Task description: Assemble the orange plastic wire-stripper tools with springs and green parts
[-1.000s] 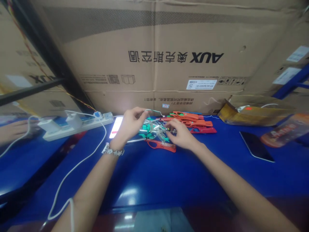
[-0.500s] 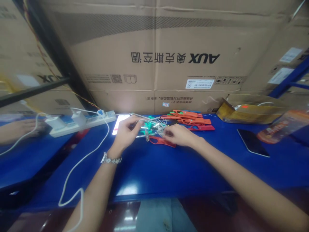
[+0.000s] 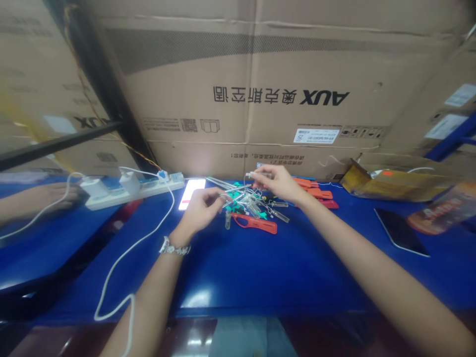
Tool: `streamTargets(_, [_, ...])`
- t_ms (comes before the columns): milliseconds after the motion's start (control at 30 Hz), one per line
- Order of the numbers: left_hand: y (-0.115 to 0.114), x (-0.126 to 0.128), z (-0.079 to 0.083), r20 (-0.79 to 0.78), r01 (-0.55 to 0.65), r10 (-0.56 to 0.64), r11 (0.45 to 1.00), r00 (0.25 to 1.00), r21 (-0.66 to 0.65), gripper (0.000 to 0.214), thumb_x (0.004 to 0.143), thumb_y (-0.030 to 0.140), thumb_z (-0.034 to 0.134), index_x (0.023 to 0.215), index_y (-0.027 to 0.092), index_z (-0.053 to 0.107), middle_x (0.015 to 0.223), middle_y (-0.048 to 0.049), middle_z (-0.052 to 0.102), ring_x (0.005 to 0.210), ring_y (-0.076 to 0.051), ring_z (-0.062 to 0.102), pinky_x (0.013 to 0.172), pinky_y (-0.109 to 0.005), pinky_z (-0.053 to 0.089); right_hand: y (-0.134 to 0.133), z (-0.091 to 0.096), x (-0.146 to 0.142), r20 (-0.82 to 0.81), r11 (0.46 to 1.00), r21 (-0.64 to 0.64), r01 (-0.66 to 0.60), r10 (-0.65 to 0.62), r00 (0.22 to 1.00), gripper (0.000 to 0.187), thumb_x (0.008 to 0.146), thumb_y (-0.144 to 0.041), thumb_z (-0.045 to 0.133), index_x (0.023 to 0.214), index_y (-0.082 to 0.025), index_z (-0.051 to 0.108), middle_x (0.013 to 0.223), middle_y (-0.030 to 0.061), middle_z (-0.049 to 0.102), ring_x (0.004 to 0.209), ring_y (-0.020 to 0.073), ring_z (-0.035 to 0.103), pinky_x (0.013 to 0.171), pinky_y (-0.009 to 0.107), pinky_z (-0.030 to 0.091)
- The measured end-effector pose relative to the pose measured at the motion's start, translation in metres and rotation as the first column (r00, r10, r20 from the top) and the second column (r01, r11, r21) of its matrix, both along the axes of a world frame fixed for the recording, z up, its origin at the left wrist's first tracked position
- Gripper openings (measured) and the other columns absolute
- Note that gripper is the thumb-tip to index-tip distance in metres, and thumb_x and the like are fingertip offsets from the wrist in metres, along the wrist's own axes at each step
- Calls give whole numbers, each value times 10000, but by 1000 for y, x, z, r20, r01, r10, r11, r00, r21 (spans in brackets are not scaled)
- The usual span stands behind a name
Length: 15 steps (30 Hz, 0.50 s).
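Observation:
My left hand [image 3: 204, 210] is closed, thumb and fingertips pinched at the end of a thin metal tube [image 3: 238, 189] that points to the right. My right hand [image 3: 273, 182] is pinched on a small pale part [image 3: 251, 174] with a thin wire, held above the pile; its exact kind is too blurred to tell. Beneath both hands lies a heap of clear lighter tanks [image 3: 279, 215], metal tubes and green plastic pieces [image 3: 263, 215]. Just in front of the heap rests an orange lighter casing [image 3: 256, 224] with a trigger loop.
More orange casings [image 3: 322, 194] lie behind my right wrist. A lit phone [image 3: 191, 191], a power strip [image 3: 107, 198] and a white cable [image 3: 111, 277] are at left, near another person's hand [image 3: 63, 196]. A dark phone [image 3: 399, 233], bottle [image 3: 442, 210] and yellow-taped box [image 3: 366, 183] stand right.
My right hand has risen from the heap beside the orange casing and moved up, now pinching a small pale part. My left hand has shifted slightly; the view has moved a little.

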<state>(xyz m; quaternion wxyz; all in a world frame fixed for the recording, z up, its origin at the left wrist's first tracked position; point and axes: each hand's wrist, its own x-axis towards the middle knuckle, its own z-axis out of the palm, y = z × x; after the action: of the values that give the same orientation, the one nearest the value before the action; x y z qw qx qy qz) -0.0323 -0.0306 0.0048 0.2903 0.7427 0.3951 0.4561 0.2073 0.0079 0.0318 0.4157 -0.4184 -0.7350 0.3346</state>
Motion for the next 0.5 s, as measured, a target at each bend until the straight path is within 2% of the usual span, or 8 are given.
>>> streamTargets(167, [2,3,-5,-33,10,-11,999,999,-36,293,855,388,587,780,139,721,522,7,589,481,-117,499,491,-232,361,27,21,-3,-190,994,-101,33,-52,980,270,859,-443,700,816,-182,643,709,19,717,596,99,605,586,233,491])
streamTargets(267, [3,4,-7,-44,21,-23,999,999,-45,299,864,392,581,793,137,720,544,5,596,489,-116,493,488,-230,356,40,19,-4,-189,988,-147,48,-76,979,234,874,-409,689,831,-183,651,736,28,729,612,101,618,577,223,485])
streamTargets(367, [5,4,-9,-51,21,-23,999,998,-50,304,870,394,576,790,136,714,552,4,597,498,-118,495,492,-232,356,47,0,-1,-99,987,-159,29,-45,994,188,897,-351,656,836,-173,659,760,39,736,632,111,634,655,256,520])
streamTargets(467, [5,5,-9,-59,8,-11,999,998,-46,296,871,388,574,798,137,714,543,10,587,499,-119,483,499,-235,354,45,-30,6,149,998,-37,53,-47,988,185,920,-307,598,846,-156,675,762,45,730,669,131,643,690,281,517])
streamTargets(500, [6,5,-10,-63,3,-5,999,998,-44,290,870,383,574,805,138,715,540,13,584,496,-118,475,498,-236,351,42,-40,9,187,998,-24,52,-47,981,153,900,-271,615,845,-146,685,769,47,728,690,138,643,701,285,510])
